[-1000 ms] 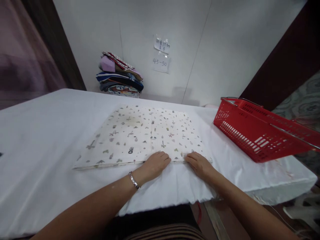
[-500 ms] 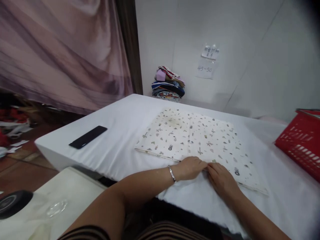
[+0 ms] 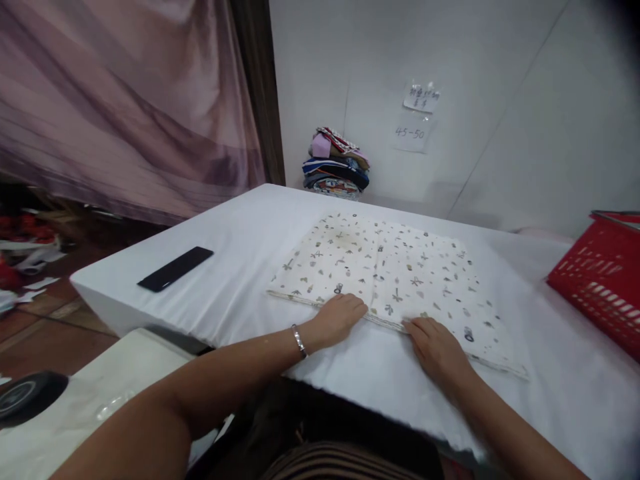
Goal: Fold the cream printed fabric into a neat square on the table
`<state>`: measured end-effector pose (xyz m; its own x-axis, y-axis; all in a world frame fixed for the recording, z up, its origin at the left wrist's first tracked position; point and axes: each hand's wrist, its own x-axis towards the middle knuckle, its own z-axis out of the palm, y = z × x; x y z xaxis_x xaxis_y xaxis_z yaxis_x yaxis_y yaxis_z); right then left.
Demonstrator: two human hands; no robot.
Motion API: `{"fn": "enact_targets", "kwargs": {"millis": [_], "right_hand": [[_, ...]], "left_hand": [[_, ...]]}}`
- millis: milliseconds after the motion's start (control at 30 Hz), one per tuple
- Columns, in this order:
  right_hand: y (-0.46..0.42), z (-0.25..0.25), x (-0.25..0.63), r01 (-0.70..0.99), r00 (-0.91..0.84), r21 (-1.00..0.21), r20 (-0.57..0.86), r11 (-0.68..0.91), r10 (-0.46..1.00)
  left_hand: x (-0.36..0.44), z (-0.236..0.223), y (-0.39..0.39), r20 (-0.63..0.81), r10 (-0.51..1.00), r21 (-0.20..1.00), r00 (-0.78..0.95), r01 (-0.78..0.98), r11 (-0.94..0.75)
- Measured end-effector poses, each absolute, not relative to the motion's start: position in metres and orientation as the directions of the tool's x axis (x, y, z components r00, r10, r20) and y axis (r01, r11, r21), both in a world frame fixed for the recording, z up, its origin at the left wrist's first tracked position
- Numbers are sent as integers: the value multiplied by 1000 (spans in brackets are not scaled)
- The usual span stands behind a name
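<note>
A folded white cloth [image 3: 400, 267] printed with small leaf and plant shapes lies flat on the white-covered table. A faint yellowish patch shows near its far left corner. My left hand [image 3: 340, 319], with a silver bracelet at the wrist, is closed over the cloth's near edge, left of the middle. Farther right along that edge, my right hand [image 3: 434, 343] also grips the cloth with fingers bent over it. Both thumbs are largely hidden. Between the hands, several layers show at the edge.
A black phone [image 3: 176, 269] lies on the table [image 3: 235, 230] at left. Folded fabrics [image 3: 336, 163] are stacked by the wall, where handwritten paper signs [image 3: 411, 133] hang. A red basket [image 3: 600, 273] stands at right, and a pale surface [image 3: 150, 360] sits below left.
My left hand has moved left along the cloth's near edge, away from my right hand. The hands were together before; now a gap separates them. The right hand has barely moved.
</note>
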<state>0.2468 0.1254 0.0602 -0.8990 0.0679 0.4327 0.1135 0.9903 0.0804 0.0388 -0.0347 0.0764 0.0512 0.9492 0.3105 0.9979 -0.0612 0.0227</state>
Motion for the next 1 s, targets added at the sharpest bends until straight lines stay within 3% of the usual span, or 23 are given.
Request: {"fn": "enact_targets", "kwargs": {"millis": [367, 667, 1000], "right_hand": [[115, 65, 231, 46, -920, 96, 391, 994, 5], [107, 60, 214, 64, -920, 133, 391, 989, 7], [96, 51, 185, -36, -923, 146, 374, 989, -89]], "left_hand": [[36, 74, -40, 294, 953, -20, 68, 998, -65], [26, 66, -44, 334, 937, 87, 99, 987, -135], [14, 61, -54, 365, 929, 106, -62, 994, 25]]}}
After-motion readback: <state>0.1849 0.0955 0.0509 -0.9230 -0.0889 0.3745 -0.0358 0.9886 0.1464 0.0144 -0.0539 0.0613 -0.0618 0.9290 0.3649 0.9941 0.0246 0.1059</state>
